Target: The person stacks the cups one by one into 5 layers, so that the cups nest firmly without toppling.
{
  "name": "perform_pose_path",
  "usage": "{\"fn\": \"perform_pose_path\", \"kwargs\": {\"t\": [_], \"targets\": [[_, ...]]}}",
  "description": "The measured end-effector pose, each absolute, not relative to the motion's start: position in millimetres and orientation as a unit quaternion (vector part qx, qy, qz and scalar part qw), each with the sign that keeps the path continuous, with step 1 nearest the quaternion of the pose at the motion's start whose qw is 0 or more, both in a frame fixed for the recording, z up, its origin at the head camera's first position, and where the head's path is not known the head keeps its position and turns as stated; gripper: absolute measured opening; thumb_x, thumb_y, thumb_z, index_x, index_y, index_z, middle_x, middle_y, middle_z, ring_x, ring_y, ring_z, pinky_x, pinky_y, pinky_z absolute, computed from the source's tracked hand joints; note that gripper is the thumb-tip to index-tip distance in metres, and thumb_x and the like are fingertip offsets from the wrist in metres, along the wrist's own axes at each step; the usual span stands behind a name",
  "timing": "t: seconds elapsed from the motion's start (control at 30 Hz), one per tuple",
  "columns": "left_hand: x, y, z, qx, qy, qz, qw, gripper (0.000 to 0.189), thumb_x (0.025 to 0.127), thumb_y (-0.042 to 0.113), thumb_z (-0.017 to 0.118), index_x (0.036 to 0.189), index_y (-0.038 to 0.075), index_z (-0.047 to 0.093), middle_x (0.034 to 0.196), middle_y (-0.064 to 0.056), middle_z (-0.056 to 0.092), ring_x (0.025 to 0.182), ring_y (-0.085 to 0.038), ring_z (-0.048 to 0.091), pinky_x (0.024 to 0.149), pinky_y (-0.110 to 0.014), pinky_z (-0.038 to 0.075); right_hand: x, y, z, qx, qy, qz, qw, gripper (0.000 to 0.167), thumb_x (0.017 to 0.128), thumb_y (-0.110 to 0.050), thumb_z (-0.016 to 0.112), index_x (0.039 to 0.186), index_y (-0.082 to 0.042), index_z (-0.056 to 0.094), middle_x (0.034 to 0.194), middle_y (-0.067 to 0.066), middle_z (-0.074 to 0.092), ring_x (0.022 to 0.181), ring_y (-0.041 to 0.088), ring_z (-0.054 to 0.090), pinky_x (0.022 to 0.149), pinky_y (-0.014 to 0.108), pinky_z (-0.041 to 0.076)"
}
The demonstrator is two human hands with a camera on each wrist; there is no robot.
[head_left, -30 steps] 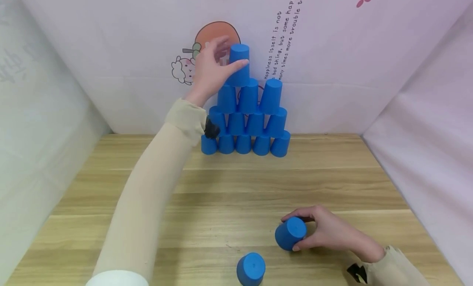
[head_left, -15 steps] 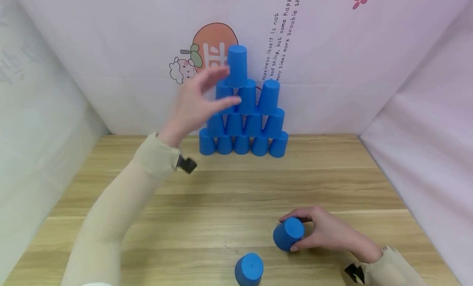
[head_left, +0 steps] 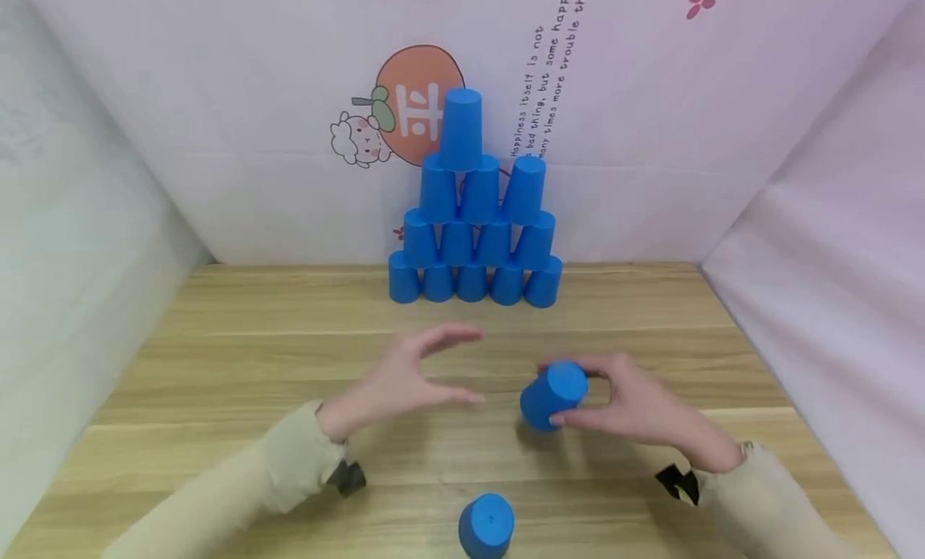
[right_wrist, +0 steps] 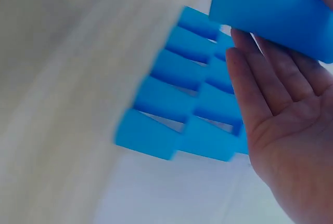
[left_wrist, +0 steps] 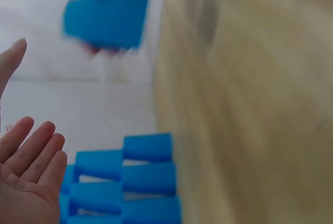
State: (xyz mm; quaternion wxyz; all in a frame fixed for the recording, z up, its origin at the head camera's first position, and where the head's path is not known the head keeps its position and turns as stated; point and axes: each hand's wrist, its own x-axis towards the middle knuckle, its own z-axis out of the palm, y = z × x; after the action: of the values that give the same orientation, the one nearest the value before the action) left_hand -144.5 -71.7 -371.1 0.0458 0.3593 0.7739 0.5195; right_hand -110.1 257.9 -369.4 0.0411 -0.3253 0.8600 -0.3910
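My right hand (head_left: pixel 636 398) grips a blue cup (head_left: pixel 552 394), held bottom up over the table; the same cup (right_wrist: pixel 270 11) fills the top of the right wrist view. To its left, my left hand (head_left: pixel 408 378) is held with thumb and fingers spread and nothing between them. In the left wrist view its palm (left_wrist: pixel 28 193) faces the gripped cup (left_wrist: pixel 106 22) across a gap. Behind both hands stands a stepped stack of upside-down blue cups (head_left: pixel 471 282), with a single cup (head_left: pixel 461 131) on top at the left part of the third row.
Another upside-down blue cup (head_left: pixel 487 527) stands near the table's front edge. The wooden table (head_left: pixel 238 350) meets a printed white cloth backdrop (head_left: pixel 275 197) right behind the stack, and white cloth (head_left: pixel 853 246) hangs at the sides.
My left hand let go of the stack's top cup and came down toward the front. My right hand lifted its cup and moved it slightly forward.
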Motion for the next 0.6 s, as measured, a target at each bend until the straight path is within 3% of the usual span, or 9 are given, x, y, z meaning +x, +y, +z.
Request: {"fn": "perform_pose_path", "kwargs": {"t": [0.23,0.43,0.6], "targets": [[-108,-76,-396,0.397,0.744,0.523,0.127,0.075,0.077,0.029,0.092,0.143,0.022,0.057,0.141,0.011,0.059,0.131,-0.013,0.053,0.11,-0.04,0.042,-154,246,-328,-0.309,0.857,-0.409,-0.058,0.062,0.089,-0.011,0.081,0.146,-0.01,0.055,0.138,0.009,0.062,0.123,0.03,0.061,0.096,0.057,0.051],[-90,-81,-411,0.425,0.719,0.515,0.192,0.076,0.076,0.025,0.093,0.143,0.022,0.056,0.14,0.008,0.059,0.13,-0.013,0.053,0.109,-0.04,0.043,-194,232,-283,-0.253,0.858,-0.434,-0.106,0.064,0.092,-0.02,0.079,0.148,-0.013,0.05,0.141,0.005,0.059,0.125,0.027,0.058,0.101,0.053,0.049],[-80,-79,-422,0.463,0.691,0.492,0.256,0.072,0.079,0.021,0.091,0.142,0.019,0.057,0.14,0.006,0.06,0.129,-0.01,0.053,0.108,-0.038,0.044,-227,220,-245,-0.23,0.834,-0.476,-0.16,0.063,0.089,-0.016,0.082,0.141,-0.009,0.047,0.137,0.005,0.061,0.122,0.024,0.06,0.104,0.043,0.048]]}}
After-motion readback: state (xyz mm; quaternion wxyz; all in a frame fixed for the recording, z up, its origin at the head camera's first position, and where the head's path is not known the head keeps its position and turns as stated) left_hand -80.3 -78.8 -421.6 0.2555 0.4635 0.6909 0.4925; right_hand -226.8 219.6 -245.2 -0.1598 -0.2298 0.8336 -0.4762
